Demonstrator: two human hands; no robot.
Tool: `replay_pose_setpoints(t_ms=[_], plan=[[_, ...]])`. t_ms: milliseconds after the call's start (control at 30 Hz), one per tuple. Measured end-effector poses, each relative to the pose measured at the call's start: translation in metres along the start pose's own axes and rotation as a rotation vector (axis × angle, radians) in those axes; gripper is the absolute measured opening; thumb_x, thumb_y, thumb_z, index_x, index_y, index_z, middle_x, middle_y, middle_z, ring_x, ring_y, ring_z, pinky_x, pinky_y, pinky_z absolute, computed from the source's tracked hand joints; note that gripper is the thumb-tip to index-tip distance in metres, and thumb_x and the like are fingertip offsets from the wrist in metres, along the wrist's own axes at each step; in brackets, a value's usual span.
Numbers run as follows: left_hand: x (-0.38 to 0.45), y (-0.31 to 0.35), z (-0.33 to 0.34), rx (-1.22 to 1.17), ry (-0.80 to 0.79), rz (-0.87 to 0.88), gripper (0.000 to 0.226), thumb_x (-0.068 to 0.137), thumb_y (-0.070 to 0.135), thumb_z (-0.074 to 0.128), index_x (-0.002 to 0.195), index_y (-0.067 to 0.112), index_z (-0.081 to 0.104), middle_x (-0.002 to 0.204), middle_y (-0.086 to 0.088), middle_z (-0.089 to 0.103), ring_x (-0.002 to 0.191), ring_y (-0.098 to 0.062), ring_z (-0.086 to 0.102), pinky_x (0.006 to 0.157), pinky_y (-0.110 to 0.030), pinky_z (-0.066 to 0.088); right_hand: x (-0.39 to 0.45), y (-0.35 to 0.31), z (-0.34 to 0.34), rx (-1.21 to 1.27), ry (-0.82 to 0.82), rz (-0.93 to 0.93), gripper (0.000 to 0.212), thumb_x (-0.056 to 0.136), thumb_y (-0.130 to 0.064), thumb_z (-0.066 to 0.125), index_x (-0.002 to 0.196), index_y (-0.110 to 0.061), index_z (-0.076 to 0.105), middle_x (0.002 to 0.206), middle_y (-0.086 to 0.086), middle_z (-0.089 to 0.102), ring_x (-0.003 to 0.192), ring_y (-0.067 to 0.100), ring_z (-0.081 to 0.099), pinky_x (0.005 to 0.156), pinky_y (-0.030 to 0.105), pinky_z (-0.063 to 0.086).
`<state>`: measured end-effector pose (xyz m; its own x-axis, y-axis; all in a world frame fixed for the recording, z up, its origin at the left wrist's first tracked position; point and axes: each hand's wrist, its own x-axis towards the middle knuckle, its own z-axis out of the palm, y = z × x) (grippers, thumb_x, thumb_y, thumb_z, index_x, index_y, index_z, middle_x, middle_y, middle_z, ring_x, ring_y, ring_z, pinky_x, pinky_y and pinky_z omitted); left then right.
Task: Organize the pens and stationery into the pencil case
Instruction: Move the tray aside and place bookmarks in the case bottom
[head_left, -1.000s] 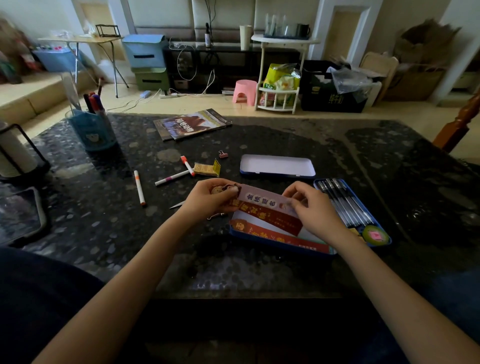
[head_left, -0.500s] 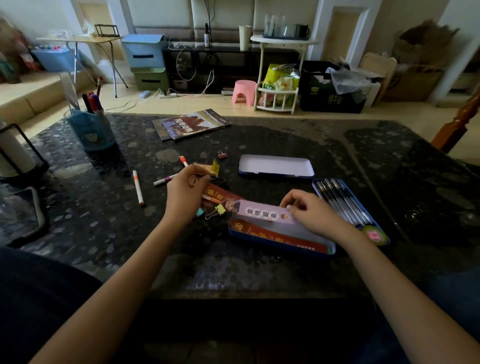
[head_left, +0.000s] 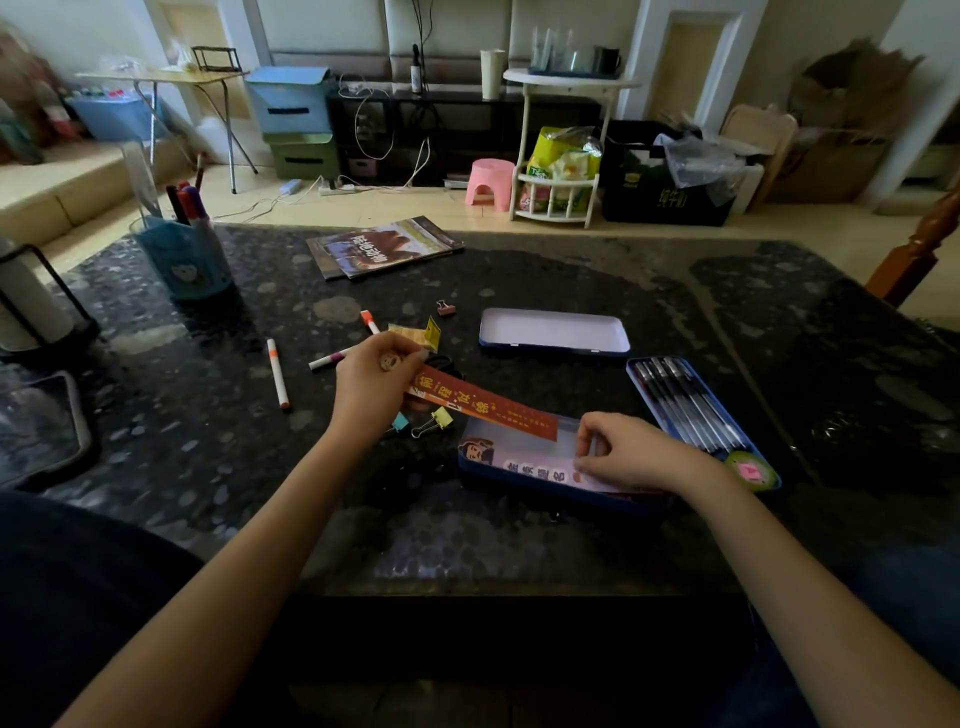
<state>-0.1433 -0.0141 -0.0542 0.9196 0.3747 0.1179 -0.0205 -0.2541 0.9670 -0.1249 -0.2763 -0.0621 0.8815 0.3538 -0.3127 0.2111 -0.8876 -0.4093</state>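
A blue tin pencil case (head_left: 524, 483) lies open in front of me. A pale pink bookmark (head_left: 540, 466) lies flat inside it, and my right hand (head_left: 634, 452) presses on its right end. My left hand (head_left: 374, 384) grips the end of a red bookmark (head_left: 488, 408), which slants down to the case's far rim. To the right, a second blue tray (head_left: 696, 410) holds several black pens. The white lid (head_left: 553, 332) lies behind. Two orange-capped markers (head_left: 278, 374) (head_left: 370, 321), a pink-tipped marker (head_left: 324, 360) and yellow and blue binder clips (head_left: 434, 421) lie loose on the table.
A blue pen cup (head_left: 187, 260) with markers stands at the far left, a magazine (head_left: 384, 247) lies at the back, and a small brown clip (head_left: 445, 308) and a yellow packet (head_left: 418, 332) lie mid-table. A dark tablet (head_left: 41, 421) sits at the left edge.
The two bookmarks have been parted: my left hand drew the red one up and left, while my right hand laid the pink one down into the case.
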Motion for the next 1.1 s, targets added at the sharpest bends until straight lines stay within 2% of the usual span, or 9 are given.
replay_pose_setpoints(t_ms=[167, 300, 400, 467, 533, 667, 867, 1000, 1100], plan=[[-0.001, 0.001, 0.001, 0.001, -0.008, 0.001, 0.007, 0.087, 0.015, 0.064, 0.081, 0.016, 0.062, 0.082, -0.01, 0.067, 0.061, -0.015, 0.07, 0.045, -0.022, 0.053, -0.003, -0.003, 0.001, -0.029, -0.043, -0.004, 0.022, 0.079, -0.031, 0.074, 0.081, -0.026, 0.053, 0.089, -0.007, 0.058, 0.079, 0.008, 0.054, 0.068, 0.025, 0.045], [-0.002, 0.001, 0.002, 0.063, -0.027, 0.022, 0.003, 0.087, 0.017, 0.064, 0.087, 0.014, 0.063, 0.083, -0.007, 0.067, 0.062, -0.012, 0.07, 0.048, -0.022, 0.055, -0.003, -0.006, 0.003, -0.006, 0.062, -0.054, 0.022, 0.076, -0.031, 0.077, 0.081, -0.029, 0.055, 0.094, -0.008, 0.055, 0.083, 0.007, 0.053, 0.072, 0.029, 0.048], [-0.001, 0.0, 0.002, 0.067, -0.032, 0.03, 0.006, 0.088, 0.017, 0.063, 0.09, 0.011, 0.063, 0.084, -0.007, 0.067, 0.063, -0.011, 0.07, 0.049, -0.023, 0.056, 0.0, -0.011, 0.008, 0.08, 0.166, -0.132, 0.022, 0.077, -0.032, 0.076, 0.085, -0.034, 0.056, 0.103, -0.009, 0.055, 0.087, 0.007, 0.055, 0.081, 0.033, 0.052], [-0.002, 0.001, 0.002, 0.071, -0.034, 0.032, 0.008, 0.088, 0.017, 0.063, 0.092, 0.01, 0.063, 0.085, -0.008, 0.067, 0.063, -0.011, 0.07, 0.049, -0.022, 0.055, 0.002, -0.016, 0.014, 0.142, 0.146, -0.143, 0.023, 0.079, -0.032, 0.076, 0.092, -0.035, 0.057, 0.103, -0.009, 0.056, 0.082, 0.006, 0.057, 0.077, 0.032, 0.053], [-0.003, 0.001, 0.001, 0.059, -0.026, 0.031, 0.009, 0.088, 0.017, 0.063, 0.093, 0.01, 0.064, 0.085, -0.008, 0.068, 0.064, -0.012, 0.071, 0.049, -0.021, 0.055, 0.003, -0.019, 0.021, 0.161, 0.156, -0.121, 0.029, 0.079, -0.035, 0.074, 0.1, -0.033, 0.055, 0.098, -0.009, 0.056, 0.08, 0.005, 0.055, 0.071, 0.028, 0.051], [-0.005, 0.005, -0.001, 0.016, 0.02, 0.039, 0.003, 0.088, 0.017, 0.062, 0.085, 0.018, 0.062, 0.086, -0.006, 0.067, 0.067, -0.012, 0.07, 0.05, -0.02, 0.055, 0.006, -0.023, 0.032, 0.214, 0.223, -0.035, 0.046, 0.073, -0.047, 0.076, 0.104, -0.029, 0.046, 0.099, -0.009, 0.054, 0.087, 0.009, 0.055, 0.079, 0.035, 0.052], [-0.006, 0.006, 0.0, -0.013, 0.019, 0.034, 0.003, 0.087, 0.016, 0.064, 0.087, 0.013, 0.063, 0.082, -0.006, 0.067, 0.061, -0.009, 0.07, 0.047, -0.019, 0.053, 0.01, -0.021, 0.025, 0.159, 0.078, 0.054, 0.04, 0.074, -0.033, 0.079, 0.098, -0.026, 0.048, 0.101, -0.005, 0.056, 0.089, 0.011, 0.057, 0.082, 0.034, 0.052], [-0.005, 0.005, 0.003, -0.022, 0.007, 0.019, 0.003, 0.087, 0.016, 0.063, 0.087, 0.014, 0.063, 0.084, -0.005, 0.066, 0.062, -0.008, 0.07, 0.047, -0.018, 0.053, 0.01, -0.016, 0.024, 0.221, 0.094, 0.04, 0.032, 0.077, -0.038, 0.076, 0.089, -0.024, 0.051, 0.093, -0.006, 0.057, 0.084, 0.011, 0.056, 0.072, 0.028, 0.047], [-0.004, 0.005, 0.005, -0.057, -0.003, -0.008, 0.006, 0.087, 0.017, 0.064, 0.09, 0.011, 0.064, 0.089, -0.007, 0.066, 0.067, -0.011, 0.07, 0.048, -0.018, 0.053, 0.007, -0.014, 0.021, 0.335, 0.301, 0.034, 0.034, 0.083, -0.041, 0.069, 0.086, -0.014, 0.048, 0.077, -0.003, 0.053, 0.073, 0.015, 0.053, 0.062, 0.03, 0.039]])
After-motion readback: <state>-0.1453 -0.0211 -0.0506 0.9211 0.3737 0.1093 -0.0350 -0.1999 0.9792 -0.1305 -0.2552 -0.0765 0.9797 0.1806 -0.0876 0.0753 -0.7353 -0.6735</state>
